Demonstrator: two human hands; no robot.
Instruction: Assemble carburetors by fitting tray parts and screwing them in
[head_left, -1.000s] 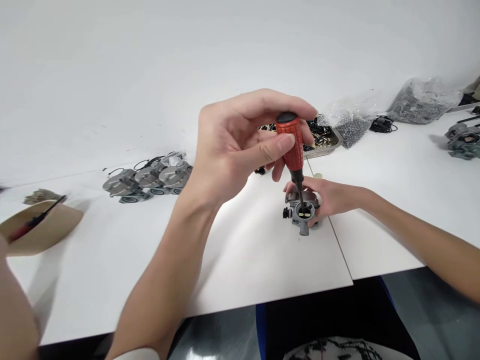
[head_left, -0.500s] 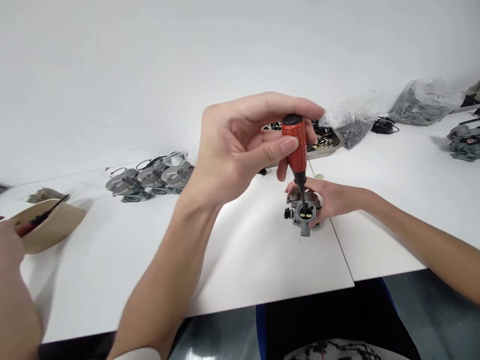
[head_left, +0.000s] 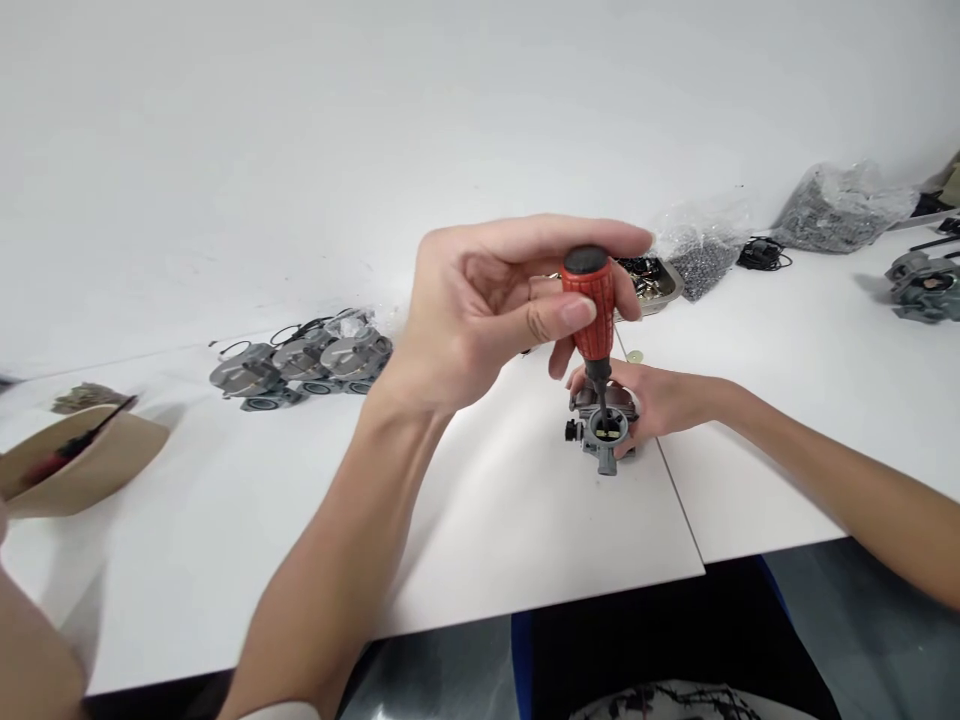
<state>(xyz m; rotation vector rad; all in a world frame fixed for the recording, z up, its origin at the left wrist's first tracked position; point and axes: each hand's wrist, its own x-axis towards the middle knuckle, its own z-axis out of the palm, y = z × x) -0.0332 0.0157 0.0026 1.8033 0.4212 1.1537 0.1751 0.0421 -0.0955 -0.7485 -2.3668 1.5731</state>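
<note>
My left hand [head_left: 480, 320] grips the red handle of a screwdriver [head_left: 592, 315] between thumb and fingers, with the index finger stretched over its black top. The shaft points down into the round opening of a grey metal carburetor [head_left: 606, 460] on the white table. Around the back and right side of that carburetor, my right hand [head_left: 656, 400] is wrapped, holding it against the tabletop. Two small brass-coloured pieces show inside the opening, beside the shaft. The screwdriver's tip is hidden inside.
Several grey carburetors [head_left: 300, 362] stand at the left. A tan container [head_left: 112, 460] with a red-handled tool is near another person's arm [head_left: 34, 640]. Behind my hands are a metal tray [head_left: 671, 290] of small parts and plastic bags [head_left: 829, 215]. Another carburetor [head_left: 926, 280] sits far right.
My left hand and the screwdriver handle have moved slightly down. The other person's hand at the left has let go of the tool in the tan container and mostly left view.
</note>
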